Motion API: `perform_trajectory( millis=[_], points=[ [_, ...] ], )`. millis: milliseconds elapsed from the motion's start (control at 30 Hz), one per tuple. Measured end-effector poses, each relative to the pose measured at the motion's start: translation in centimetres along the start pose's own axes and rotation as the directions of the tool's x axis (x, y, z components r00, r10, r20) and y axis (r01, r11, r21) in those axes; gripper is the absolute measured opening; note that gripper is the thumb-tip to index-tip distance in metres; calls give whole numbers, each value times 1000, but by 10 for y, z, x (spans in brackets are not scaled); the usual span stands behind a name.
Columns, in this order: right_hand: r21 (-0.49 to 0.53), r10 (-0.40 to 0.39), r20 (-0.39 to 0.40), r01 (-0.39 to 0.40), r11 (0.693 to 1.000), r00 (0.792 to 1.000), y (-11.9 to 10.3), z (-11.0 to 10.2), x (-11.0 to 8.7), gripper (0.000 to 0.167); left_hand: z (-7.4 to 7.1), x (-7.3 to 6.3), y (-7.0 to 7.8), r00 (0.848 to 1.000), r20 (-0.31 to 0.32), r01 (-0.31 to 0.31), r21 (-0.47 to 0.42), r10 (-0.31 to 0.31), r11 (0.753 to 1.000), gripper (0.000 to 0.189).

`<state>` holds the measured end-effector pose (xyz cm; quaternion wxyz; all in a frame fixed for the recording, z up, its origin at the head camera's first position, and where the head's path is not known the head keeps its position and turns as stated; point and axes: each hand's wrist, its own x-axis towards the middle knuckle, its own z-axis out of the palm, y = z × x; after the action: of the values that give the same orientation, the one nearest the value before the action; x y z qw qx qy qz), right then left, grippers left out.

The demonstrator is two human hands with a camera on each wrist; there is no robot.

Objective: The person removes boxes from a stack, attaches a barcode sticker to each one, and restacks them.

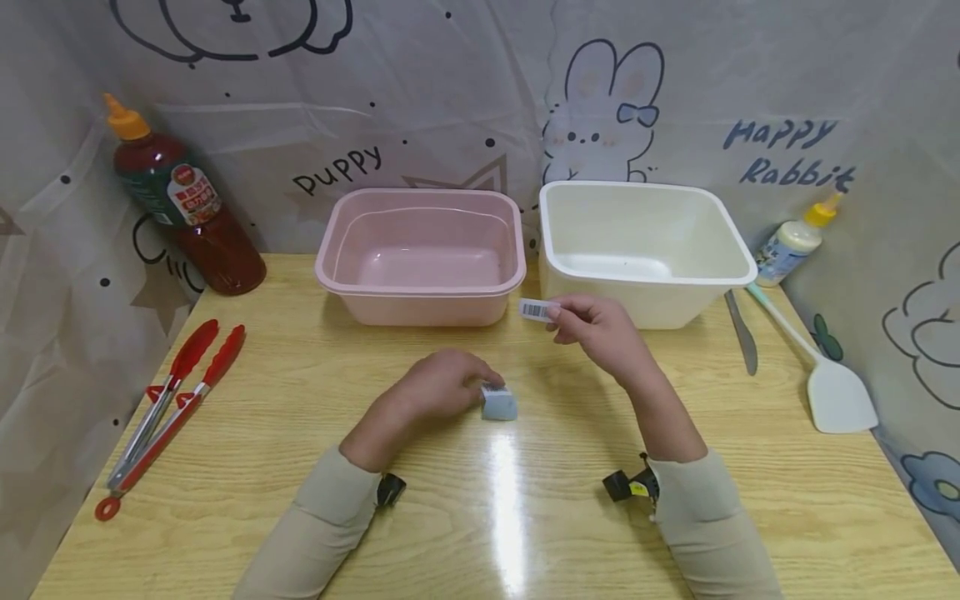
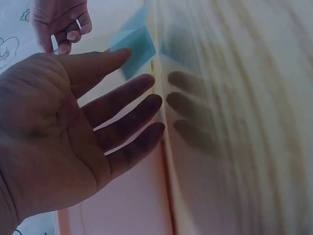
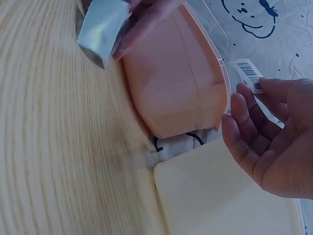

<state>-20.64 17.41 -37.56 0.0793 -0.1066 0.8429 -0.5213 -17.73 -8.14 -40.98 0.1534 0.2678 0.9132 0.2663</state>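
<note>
Left hand (image 1: pixel 442 385): thumb and forefinger pinch the light blue packet (image 1: pixel 499 405), remaining three fingers extended. The packet projects to the right of the fingertips, low over the desk (image 1: pixel 570 533); contact with the desk cannot be determined. Right hand (image 1: pixel 600 327): thumb and forefinger grip one end of the barcode label (image 1: pixel 534 311), which juts left from the fingertips, printed face visible, raised above and beyond the packet.

Beyond the hands, the pink tub (image 1: pixel 420 308) and the white tub (image 1: pixel 678 300) stand side by side. Left side: red-handled tongs (image 1: pixel 156 452), sauce bottle (image 1: pixel 217 250). Right side: knife (image 1: pixel 742 337), white spatula (image 1: pixel 842 396), small yellow-capped bottle (image 1: pixel 787 243).
</note>
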Motion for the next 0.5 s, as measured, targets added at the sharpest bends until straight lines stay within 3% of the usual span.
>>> perform_trajectory(
  millis=[133, 267, 333, 400, 500],
  points=[
    [3, 2, 13, -2, 1000, 1000, -1, 1, 0, 36, -5, -3, 2, 999, 32, 31, 25, -32, 999, 37],
    [6, -2, 12, 2, 1000, 1000, 0, 1, -1, 34, -12, -7, 5, 994, -45, 97, -49, -99, 994, 32],
    [7, -3, 5, 3, 1000, 1000, -1, 1, -4, 32, -13, -7, 6, 988, -103, 99, -152, -116, 983, 33],
    [7, 0, 9, 0, 1000, 1000, -2, 3, -4, 32, -15, -6, 7, 975, -173, 87, -274, -139, 958, 32],
    [14, -6, 37, 5, 1000, 999, -5, 9, -4, 31, -17, -3, 10, 948, -261, 51, -445, -184, 894, 32]
  ],
)
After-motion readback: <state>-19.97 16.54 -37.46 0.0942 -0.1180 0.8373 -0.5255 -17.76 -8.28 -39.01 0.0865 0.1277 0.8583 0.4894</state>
